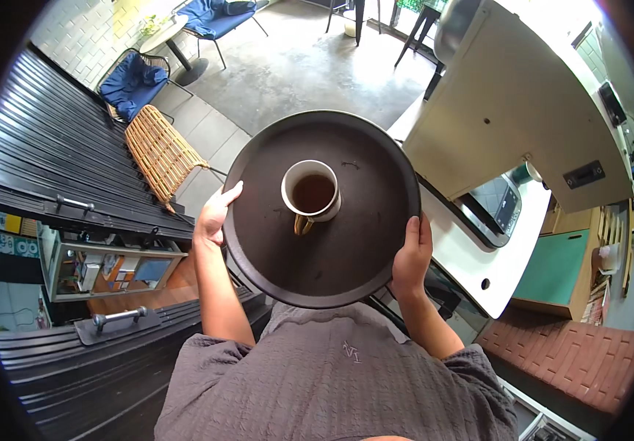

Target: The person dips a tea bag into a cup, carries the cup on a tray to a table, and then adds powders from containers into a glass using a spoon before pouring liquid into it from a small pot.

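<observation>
A round dark-brown serving tray (pixel 350 253) is held level in front of my chest. My left hand (pixel 217 216) grips its left rim, thumb laid over the edge. On the opposite rim, my right hand (pixel 413 256) clasps the tray with its thumb on top. Near the tray's middle stands an upright white cup (pixel 328 212) with a gold-coloured handle (pixel 302 225) turned toward me. Brown liquid (pixel 313 193) partly fills the cup. The fingers beneath the tray are hidden.
A white counter (pixel 532 242) with a black digital device (pixel 496 206) is at right, beside a large beige panel (pixel 515 110). Leftward are a wicker chair (pixel 160 151), another chair with blue cushions (pixel 135 82) and black ribbed doors (pixel 47 132). Grey concrete floor (pixel 295 71) stretches ahead.
</observation>
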`<state>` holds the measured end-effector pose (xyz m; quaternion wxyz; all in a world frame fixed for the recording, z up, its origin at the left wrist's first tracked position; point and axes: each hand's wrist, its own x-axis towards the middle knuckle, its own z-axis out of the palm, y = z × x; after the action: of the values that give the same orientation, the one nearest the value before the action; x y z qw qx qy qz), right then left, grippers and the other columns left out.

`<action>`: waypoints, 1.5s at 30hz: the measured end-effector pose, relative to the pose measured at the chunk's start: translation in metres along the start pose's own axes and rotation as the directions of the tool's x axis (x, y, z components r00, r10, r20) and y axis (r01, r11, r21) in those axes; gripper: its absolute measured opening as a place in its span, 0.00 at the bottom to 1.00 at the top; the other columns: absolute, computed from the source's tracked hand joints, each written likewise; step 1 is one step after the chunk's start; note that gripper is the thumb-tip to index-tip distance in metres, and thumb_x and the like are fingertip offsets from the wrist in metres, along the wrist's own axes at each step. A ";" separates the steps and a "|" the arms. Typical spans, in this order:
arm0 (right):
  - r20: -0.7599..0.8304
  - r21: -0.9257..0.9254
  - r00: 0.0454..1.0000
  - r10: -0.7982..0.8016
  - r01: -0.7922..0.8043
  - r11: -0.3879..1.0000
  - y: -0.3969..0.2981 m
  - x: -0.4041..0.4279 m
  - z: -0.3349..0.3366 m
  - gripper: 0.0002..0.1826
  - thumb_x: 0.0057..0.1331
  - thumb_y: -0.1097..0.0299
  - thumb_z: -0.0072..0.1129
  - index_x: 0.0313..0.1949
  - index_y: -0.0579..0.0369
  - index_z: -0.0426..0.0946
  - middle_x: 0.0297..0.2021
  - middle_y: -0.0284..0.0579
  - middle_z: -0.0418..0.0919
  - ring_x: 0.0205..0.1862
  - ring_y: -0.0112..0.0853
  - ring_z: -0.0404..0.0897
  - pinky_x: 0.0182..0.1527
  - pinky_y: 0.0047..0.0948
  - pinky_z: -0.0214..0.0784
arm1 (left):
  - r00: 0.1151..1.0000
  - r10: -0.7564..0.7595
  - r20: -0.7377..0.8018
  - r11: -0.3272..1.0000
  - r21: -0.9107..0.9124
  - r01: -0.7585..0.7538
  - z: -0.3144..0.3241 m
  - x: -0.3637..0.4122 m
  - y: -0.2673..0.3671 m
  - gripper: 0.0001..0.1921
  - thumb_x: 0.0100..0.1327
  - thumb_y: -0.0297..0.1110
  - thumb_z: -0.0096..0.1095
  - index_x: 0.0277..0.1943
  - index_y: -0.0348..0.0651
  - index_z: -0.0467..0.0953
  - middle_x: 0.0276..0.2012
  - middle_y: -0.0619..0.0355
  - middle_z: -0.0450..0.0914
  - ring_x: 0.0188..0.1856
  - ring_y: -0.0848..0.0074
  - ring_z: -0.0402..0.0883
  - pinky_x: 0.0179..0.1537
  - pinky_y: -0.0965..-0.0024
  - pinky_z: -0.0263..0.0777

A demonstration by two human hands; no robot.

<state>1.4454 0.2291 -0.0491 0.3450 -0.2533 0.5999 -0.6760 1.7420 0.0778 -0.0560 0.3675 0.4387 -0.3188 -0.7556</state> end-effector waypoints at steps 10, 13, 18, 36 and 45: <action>-0.008 0.125 1.000 -0.018 0.019 0.992 0.040 0.059 0.110 0.18 0.74 0.66 0.38 0.58 0.63 0.63 0.49 0.43 0.73 0.50 0.26 0.71 0.54 0.24 0.63 | 0.988 -0.070 0.136 0.983 -0.160 0.092 -0.076 0.080 0.054 0.22 0.70 0.39 0.45 0.55 0.26 0.68 0.50 0.45 0.77 0.48 0.64 0.79 0.50 0.65 0.74; -0.036 0.053 0.996 -0.081 0.083 0.995 0.047 0.080 0.151 0.19 0.73 0.68 0.39 0.60 0.61 0.60 0.49 0.42 0.72 0.49 0.24 0.71 0.54 0.22 0.61 | 0.985 -0.112 0.131 0.973 -0.188 0.135 -0.099 0.112 0.078 0.21 0.70 0.39 0.45 0.53 0.25 0.69 0.48 0.44 0.77 0.45 0.63 0.80 0.48 0.65 0.76; -0.017 -0.066 0.996 -0.083 0.081 0.994 0.052 0.118 0.212 0.19 0.72 0.69 0.41 0.61 0.59 0.61 0.51 0.40 0.71 0.52 0.22 0.69 0.56 0.21 0.58 | 0.977 -0.128 0.169 0.968 -0.194 0.160 -0.146 0.156 0.112 0.21 0.72 0.43 0.39 0.55 0.32 0.69 0.47 0.48 0.78 0.41 0.68 0.82 0.38 0.70 0.79; 0.149 -0.454 0.875 -0.461 0.474 0.754 0.017 0.304 0.404 0.08 0.62 0.69 0.60 0.38 0.58 0.76 0.28 0.36 0.75 0.23 0.19 0.67 0.27 0.19 0.62 | 0.999 -0.004 0.036 0.917 -0.399 0.018 -0.180 0.342 0.206 0.24 0.71 0.43 0.43 0.59 0.30 0.64 0.56 0.48 0.71 0.57 0.66 0.72 0.58 0.64 0.66; 0.669 -0.357 0.741 -0.067 0.399 0.845 0.027 0.405 0.546 0.12 0.62 0.63 0.59 0.39 0.58 0.77 0.33 0.43 0.76 0.24 0.24 0.73 0.28 0.23 0.67 | 0.955 0.064 -0.291 0.907 -0.383 -0.177 -0.199 0.443 0.275 0.23 0.70 0.44 0.45 0.61 0.38 0.63 0.58 0.55 0.70 0.59 0.68 0.70 0.60 0.63 0.63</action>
<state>1.6060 -0.4318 -0.0218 0.3622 -0.6177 0.5577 -0.4198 1.8437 -0.4685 -0.1063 0.5367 0.4317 -0.1288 -0.7134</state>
